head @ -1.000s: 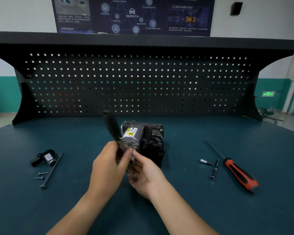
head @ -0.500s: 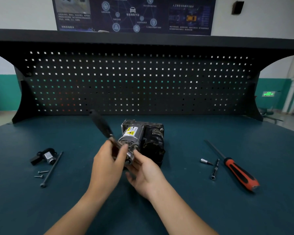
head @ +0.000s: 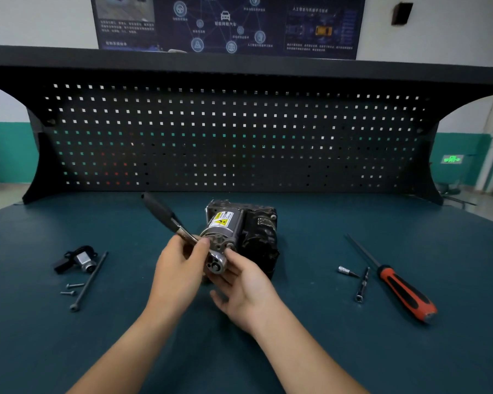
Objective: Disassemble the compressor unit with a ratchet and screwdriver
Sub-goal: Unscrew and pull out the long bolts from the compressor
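Left hand [head: 180,268] pinches ratchet [head: 180,231] shank just behind its head, thumb on top, forearm coming up from bottom left. Right hand [head: 245,285] is spread, fingers fairly straight, cupped under the ratchet head with fingertips at the motor end. Compressor unit [head: 245,231] sits just beyond both hands. Step, likely: undoing a bolt on the motor end face. Next move needs the socket kept seated while the handle swings; socket-to-bolt contact is hidden. Screwdriver [head: 404,291] and bits [head: 360,284] lie well right of the right hand; removed part [head: 79,260] and bolts [head: 88,280] well left of the left hand.
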The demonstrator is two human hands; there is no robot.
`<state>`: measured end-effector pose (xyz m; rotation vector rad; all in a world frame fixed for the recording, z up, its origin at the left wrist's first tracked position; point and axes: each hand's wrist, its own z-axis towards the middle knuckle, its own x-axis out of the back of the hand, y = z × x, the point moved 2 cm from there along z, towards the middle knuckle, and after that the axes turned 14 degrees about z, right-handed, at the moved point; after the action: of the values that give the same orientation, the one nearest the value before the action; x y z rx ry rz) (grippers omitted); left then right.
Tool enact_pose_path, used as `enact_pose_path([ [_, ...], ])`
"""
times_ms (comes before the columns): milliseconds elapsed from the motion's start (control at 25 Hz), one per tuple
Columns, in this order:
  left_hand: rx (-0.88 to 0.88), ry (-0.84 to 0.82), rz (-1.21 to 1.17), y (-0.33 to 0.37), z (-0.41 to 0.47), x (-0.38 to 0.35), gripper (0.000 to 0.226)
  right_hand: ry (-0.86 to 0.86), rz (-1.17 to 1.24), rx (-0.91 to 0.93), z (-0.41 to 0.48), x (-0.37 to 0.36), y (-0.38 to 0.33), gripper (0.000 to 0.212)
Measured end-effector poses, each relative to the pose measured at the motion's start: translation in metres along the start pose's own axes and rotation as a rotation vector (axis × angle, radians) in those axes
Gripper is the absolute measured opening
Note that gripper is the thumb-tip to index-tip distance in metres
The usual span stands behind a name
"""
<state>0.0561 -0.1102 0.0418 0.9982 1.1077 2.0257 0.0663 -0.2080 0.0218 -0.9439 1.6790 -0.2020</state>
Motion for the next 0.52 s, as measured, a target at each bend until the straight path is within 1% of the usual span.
enact_pose_path([
  [40, -0.067, 0.009, 0.060, 0.001, -0.002, -0.001, 0.012, 0.009, -0.011, 0.002, 0.000, 0.001, -0.001, 0.015],
  [80, -0.188, 0.026, 0.149, 0.004, -0.007, -0.002, 0.016, 0.013, -0.017, -0.003, 0.000, 0.002, -0.002, 0.014],
  [160, -0.511, 0.054, 0.346, 0.012, -0.019, -0.004, 0.023, 0.006, -0.014, -0.026, -0.001, 0.004, -0.002, 0.015],
  [200, -0.654, 0.053, 0.439, 0.014, -0.021, -0.004, 0.019, 0.004, -0.009, -0.036, -0.001, 0.004, -0.002, 0.017],
  [240, -0.748, 0.068, 0.501, 0.013, -0.021, -0.003, 0.012, 0.005, -0.005, -0.039, -0.001, 0.005, -0.002, 0.018],
  [280, -0.774, 0.094, 0.516, 0.012, -0.019, -0.003, 0.011, 0.004, -0.004, -0.035, -0.001, 0.005, -0.001, 0.018],
  [320, -0.717, 0.101, 0.465, 0.011, -0.017, -0.001, 0.011, 0.001, -0.005, -0.026, -0.001, 0.005, -0.001, 0.016],
  [360, -0.588, 0.099, 0.354, 0.010, -0.014, 0.001, 0.012, -0.002, -0.007, -0.020, -0.001, 0.004, -0.001, 0.015],
  [480, -0.091, 0.025, 0.021, 0.003, 0.000, 0.004, 0.014, -0.019, 0.004, -0.023, -0.002, 0.002, -0.001, 0.020],
  [520, 0.012, -0.001, -0.027, 0.000, 0.003, 0.004, 0.014, -0.028, 0.004, -0.022, -0.002, 0.001, -0.001, 0.020],
])
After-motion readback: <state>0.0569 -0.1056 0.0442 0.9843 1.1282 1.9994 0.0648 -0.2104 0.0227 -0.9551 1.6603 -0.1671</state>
